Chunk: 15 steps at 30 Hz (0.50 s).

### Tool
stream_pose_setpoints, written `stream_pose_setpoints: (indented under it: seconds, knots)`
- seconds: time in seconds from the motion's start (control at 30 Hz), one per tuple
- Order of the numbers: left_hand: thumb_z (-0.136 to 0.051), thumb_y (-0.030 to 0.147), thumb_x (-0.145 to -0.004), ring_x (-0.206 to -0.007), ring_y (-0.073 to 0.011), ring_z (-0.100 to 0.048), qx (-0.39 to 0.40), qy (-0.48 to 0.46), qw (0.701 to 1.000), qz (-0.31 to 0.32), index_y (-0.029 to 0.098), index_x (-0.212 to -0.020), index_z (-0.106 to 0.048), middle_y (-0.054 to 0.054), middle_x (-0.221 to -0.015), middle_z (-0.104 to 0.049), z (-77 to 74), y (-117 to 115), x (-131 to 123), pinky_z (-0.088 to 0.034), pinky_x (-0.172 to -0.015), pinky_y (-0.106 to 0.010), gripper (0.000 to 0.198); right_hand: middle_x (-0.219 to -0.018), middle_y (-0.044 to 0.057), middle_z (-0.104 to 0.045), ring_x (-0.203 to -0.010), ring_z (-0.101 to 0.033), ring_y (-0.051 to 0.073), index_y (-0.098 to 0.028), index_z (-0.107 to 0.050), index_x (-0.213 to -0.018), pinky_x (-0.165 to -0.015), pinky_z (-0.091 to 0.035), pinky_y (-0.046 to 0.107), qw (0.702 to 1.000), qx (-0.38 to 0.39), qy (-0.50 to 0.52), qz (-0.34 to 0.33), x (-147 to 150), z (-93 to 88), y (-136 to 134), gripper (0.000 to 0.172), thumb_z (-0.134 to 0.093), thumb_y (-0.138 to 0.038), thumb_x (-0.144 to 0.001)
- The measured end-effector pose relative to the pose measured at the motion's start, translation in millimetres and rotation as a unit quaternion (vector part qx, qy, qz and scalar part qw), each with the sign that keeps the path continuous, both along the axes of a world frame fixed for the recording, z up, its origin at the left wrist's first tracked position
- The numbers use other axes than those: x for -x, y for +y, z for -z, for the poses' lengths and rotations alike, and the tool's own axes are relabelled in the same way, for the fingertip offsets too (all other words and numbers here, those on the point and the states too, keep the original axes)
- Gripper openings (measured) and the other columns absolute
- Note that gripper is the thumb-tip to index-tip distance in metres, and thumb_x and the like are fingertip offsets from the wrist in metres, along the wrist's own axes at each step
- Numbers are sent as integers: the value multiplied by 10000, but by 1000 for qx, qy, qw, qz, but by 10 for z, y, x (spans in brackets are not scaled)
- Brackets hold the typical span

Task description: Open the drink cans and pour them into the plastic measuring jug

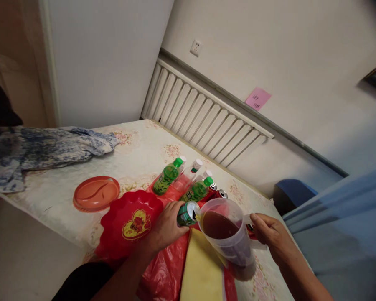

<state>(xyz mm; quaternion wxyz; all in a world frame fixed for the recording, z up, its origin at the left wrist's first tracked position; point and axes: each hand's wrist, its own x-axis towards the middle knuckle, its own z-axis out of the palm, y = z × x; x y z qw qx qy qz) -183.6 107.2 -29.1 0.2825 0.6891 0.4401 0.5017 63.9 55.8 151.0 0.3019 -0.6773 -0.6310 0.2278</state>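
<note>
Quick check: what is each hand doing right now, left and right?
Left hand: closed on a green can, tipped at the rim of the clear jug.
Right hand: fingers closed around the jug's handle, steadying it.

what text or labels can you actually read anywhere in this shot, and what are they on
Nothing can be read for certain.
Pink sticky note on the wall: handwritten marks, too small to read.
Green can in the left hand: label print blurred.
Green-capped bottles: labels too blurred.
Red heart plate: gold and red design, no legible words.
Pitcher held by the right hand: no markings visible.
</note>
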Motion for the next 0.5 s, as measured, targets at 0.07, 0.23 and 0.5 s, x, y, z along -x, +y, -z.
stream_pose_setpoints:
  seconds: [0.07,0.23,0.5]
  knots:
    - [-706,115,-616,-1126,-258,-525,0,0,1000,1,213,-1200,-506,-75,-1164,-589,3,3,-3,-428,-998,-423,625,-466,-46,-351,-463,-295,103,-220,-382,-491,-468,-245,257,1000,2,2,0,0,0,1,515,-550,-636,-745]
    - [-710,106,-608,-1128,-260,-525,1,-7,1000,2,228,-1201,-509,-67,-1170,-590,17,6,-4,-425,-999,-433,638,-465,-50,-330,-458,-292,102,-224,-363,-484,-469,-268,257,1000,1,5,5,29,-6,7,513,-568,-629,-722]
    - [-714,114,-616,-1120,-258,-523,-1,-4,1000,-3,212,-1199,-507,-75,-1166,-590,20,5,-13,-427,-994,-428,626,-459,-46,-340,-451,-296,101,-223,-378,-468,-455,-279,253,1000,3,-3,4,69,-38,5,513,-575,-633,-705]
